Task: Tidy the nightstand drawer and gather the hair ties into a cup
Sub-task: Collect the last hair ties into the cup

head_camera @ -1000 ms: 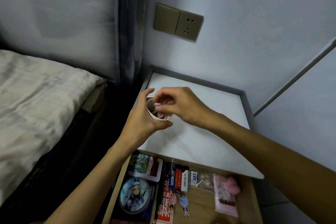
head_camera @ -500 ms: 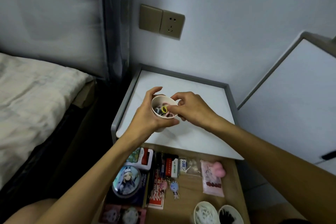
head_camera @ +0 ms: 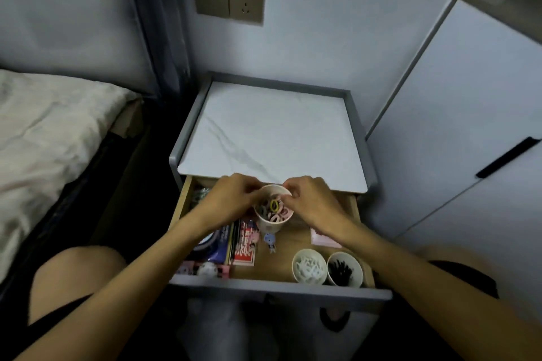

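Starting nearest you, a small white cup of white bits [head_camera: 308,280] and a small white cup of black bits [head_camera: 343,283] stand in the open wooden drawer [head_camera: 293,242], right of the white paper cup [head_camera: 271,225]. Your left hand [head_camera: 231,199] and right hand [head_camera: 312,204] each grip that cup's rim, with the coloured elastic hair ties [head_camera: 274,207] piled inside it. Beyond the cup lies the white marble-patterned nightstand top [head_camera: 272,132].

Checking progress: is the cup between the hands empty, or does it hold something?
Not empty: the cup holds a heap of hair ties, yellow, pink and grey, visible through its open top.
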Action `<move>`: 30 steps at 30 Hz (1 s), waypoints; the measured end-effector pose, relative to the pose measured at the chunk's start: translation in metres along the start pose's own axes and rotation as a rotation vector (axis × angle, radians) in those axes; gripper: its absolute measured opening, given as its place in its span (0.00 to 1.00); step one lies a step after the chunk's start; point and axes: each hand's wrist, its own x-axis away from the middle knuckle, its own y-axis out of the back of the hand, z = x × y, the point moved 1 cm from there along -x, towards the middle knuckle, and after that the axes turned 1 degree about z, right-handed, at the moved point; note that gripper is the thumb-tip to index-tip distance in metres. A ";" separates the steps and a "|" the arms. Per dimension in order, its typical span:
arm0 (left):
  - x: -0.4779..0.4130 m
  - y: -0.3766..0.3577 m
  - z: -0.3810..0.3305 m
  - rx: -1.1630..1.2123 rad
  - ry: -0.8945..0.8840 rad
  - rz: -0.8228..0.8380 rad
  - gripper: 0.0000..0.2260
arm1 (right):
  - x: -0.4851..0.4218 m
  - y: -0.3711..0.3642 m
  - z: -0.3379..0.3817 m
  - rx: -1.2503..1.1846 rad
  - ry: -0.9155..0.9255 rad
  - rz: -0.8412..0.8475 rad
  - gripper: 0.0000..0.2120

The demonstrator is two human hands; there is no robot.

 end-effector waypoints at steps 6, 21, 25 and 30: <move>0.012 -0.053 0.039 -0.211 0.056 0.165 0.09 | 0.038 -0.051 -0.031 -0.233 0.006 0.147 0.09; -0.001 -0.109 0.069 -0.347 0.058 0.228 0.08 | 0.052 -0.044 -0.078 -0.354 -0.046 0.116 0.09; -0.001 -0.109 0.070 -0.375 0.065 0.243 0.08 | 0.052 -0.044 -0.077 -0.322 -0.030 0.138 0.08; 0.001 -0.109 0.068 -0.397 0.084 0.264 0.08 | 0.059 -0.043 -0.069 -0.196 0.064 0.411 0.15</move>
